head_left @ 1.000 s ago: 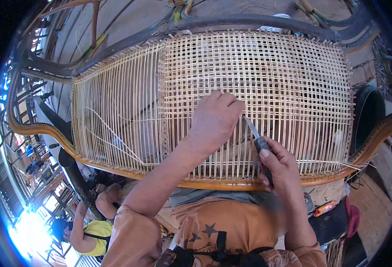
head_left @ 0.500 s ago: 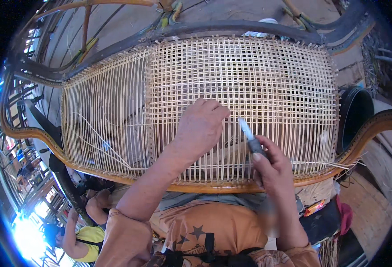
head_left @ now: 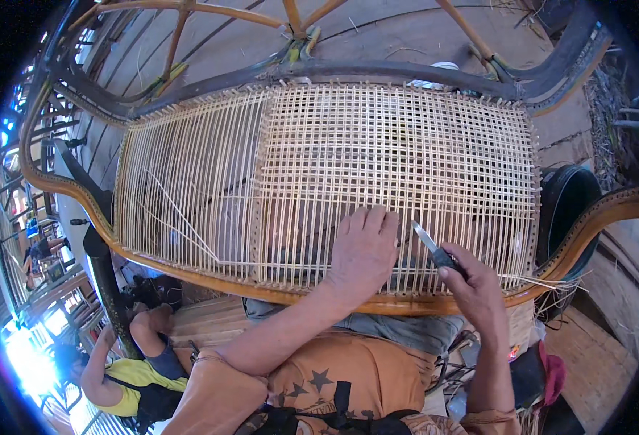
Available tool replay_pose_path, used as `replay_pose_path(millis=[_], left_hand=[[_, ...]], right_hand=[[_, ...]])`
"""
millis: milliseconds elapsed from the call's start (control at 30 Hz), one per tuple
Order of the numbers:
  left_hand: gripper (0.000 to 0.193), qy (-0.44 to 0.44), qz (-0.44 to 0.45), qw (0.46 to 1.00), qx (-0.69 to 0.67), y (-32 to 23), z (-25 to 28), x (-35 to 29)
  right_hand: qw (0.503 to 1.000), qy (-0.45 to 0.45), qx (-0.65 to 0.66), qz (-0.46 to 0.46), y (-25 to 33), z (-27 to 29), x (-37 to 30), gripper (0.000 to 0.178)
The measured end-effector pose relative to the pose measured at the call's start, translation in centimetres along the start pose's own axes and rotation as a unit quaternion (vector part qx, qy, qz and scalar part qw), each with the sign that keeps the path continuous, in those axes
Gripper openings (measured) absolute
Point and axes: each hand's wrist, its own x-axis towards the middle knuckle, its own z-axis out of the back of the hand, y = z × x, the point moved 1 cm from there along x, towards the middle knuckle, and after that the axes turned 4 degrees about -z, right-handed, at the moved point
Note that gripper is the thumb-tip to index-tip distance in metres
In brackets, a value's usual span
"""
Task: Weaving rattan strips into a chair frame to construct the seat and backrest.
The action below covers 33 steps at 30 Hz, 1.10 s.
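Observation:
A cane panel [head_left: 399, 138], openly woven from pale strips, stretches across a curved wooden seat frame [head_left: 377, 306]. Its far part is a grid of crossing strips, while mostly lengthwise strands run bare towards me. My left hand [head_left: 366, 243] lies palm down on these strands at the near edge of the grid. Its fingers point away from me, side by side, with the thumb hidden. Just to its right, my right hand [head_left: 475, 283] is closed round the dark handle of a knife [head_left: 426, 238]. The blade points up and left above the strands, close to my left fingers.
Loose strips [head_left: 181, 217] trail over the left section of the panel, and strip ends [head_left: 551, 281] stick out at the right. A dark bucket [head_left: 569, 210] stands beside the frame. At lower left sits another person in a yellow top [head_left: 127, 399].
My left hand has shifted right and towards me along the strands. The right hand with the knife has also moved right and nearer. The whole view has shifted slightly.

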Motion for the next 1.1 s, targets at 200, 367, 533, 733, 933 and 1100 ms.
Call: replay_pose_path(millis=[200, 367, 533, 733, 933, 1100], left_hand=[[0.048, -0.001, 0.020, 0.999, -0.045, -0.2, 0.4, -0.4], [0.053, 0.041, 0.024, 0.999, -0.003, 0.9, -0.1, -0.4], [0.056, 0.051, 0.016, 0.998, -0.038, 1.0, -0.5, 0.2], [0.060, 0.040, 0.038, 0.996, -0.069, 1.5, -0.7, 0.4], [0.061, 0.019, 0.032, 0.998, -0.046, 2.1, 0.2, -1.0], [0.045, 0.011, 0.102, 0.993, 0.066, 9.5, 4.7, -3.3]], right_hand=[[0.991, 0.026, -0.125, 0.038, 1.5, 4.6, 0.8, 0.027], [0.961, 0.102, -0.246, 0.069, 4.0, 4.9, 2.5, 0.022], [0.936, 0.133, -0.315, 0.086, 5.7, 5.4, 4.0, 0.022], [0.929, 0.122, -0.341, 0.078, 7.0, 5.5, 6.3, 0.019], [0.942, 0.050, -0.318, 0.098, 7.6, 5.1, 5.5, 0.015], [0.945, 0.175, -0.249, 0.117, 8.1, 2.8, 5.2, 0.016]])
